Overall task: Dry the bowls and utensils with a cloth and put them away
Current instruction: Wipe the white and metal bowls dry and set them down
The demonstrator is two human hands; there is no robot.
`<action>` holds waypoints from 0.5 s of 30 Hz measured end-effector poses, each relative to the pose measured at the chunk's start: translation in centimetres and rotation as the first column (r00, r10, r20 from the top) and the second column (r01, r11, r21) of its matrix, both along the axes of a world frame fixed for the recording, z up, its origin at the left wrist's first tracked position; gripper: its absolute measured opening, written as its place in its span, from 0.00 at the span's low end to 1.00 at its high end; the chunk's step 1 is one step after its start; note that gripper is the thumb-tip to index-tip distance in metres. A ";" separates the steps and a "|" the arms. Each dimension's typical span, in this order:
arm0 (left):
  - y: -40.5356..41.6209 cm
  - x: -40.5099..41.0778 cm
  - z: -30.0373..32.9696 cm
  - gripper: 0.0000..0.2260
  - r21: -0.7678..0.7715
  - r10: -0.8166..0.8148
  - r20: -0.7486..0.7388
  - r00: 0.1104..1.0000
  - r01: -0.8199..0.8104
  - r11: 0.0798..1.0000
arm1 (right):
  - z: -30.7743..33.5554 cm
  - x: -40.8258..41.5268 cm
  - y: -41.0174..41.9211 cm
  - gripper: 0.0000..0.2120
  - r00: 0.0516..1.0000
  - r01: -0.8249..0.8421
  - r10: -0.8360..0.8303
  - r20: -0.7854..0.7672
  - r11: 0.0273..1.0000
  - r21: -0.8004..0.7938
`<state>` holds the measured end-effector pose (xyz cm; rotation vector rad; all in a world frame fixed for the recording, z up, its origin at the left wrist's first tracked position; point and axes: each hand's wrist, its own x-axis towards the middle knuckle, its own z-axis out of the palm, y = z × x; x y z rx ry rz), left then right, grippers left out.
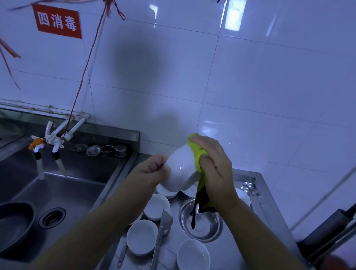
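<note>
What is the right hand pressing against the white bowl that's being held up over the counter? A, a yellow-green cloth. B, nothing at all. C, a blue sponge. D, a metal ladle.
A. The right hand has its fingers curled round a yellow-green cloth and holds it against the side of the white bowl, which the left hand steadies at the rim.

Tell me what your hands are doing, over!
Left hand grips white bowl. Right hand presses green cloth on it. More bowls wait below; nothing blocking.
</note>
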<state>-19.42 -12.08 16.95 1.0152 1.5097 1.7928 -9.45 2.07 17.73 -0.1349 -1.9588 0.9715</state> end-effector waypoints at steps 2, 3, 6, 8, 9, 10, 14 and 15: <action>-0.1 -0.4 0.2 0.10 -0.047 0.016 -0.252 0.968 -0.029 0.998 | 0.9 0.0 0.1 0.21 0.991 -0.046 0.010 0.134 0.962 0.269; -0.1 -0.6 0.4 0.11 -0.056 0.040 -0.385 0.922 -0.067 0.996 | 1.2 0.1 0.1 0.22 0.978 -0.091 0.016 0.206 0.927 0.365; -0.6 -0.7 0.9 0.09 -0.075 0.110 -0.685 0.720 -0.219 0.973 | 1.6 0.5 0.5 0.24 0.911 -0.231 0.014 0.413 0.846 0.480; -0.9 -0.8 0.7 0.14 -0.065 0.133 -0.810 0.571 -0.313 0.947 | 1.0 0.7 0.9 0.24 0.889 -0.267 -0.026 0.457 0.782 0.564; -1.0 -0.9 0.5 0.14 -0.049 0.121 -0.865 0.487 -0.321 0.946 | 0.5 0.8 1.1 0.22 0.894 -0.266 -0.048 0.446 0.744 0.613; -1.1 -0.8 0.3 0.14 -0.027 0.096 -0.920 0.379 -0.306 0.952 | 0.0 0.8 1.3 0.18 0.906 -0.256 -0.067 0.418 0.701 0.666; -1.6 -0.6 -0.5 0.06 0.048 0.083 -0.987 0.140 -0.238 0.970 | -2.2 1.3 1.8 0.12 0.961 -0.143 -0.136 0.242 0.504 0.852; -1.9 -1.0 -0.5 0.07 0.046 0.105 -0.960 0.258 -0.225 0.973 | -2.6 1.5 1.9 0.14 0.969 -0.106 -0.147 0.200 0.482 0.870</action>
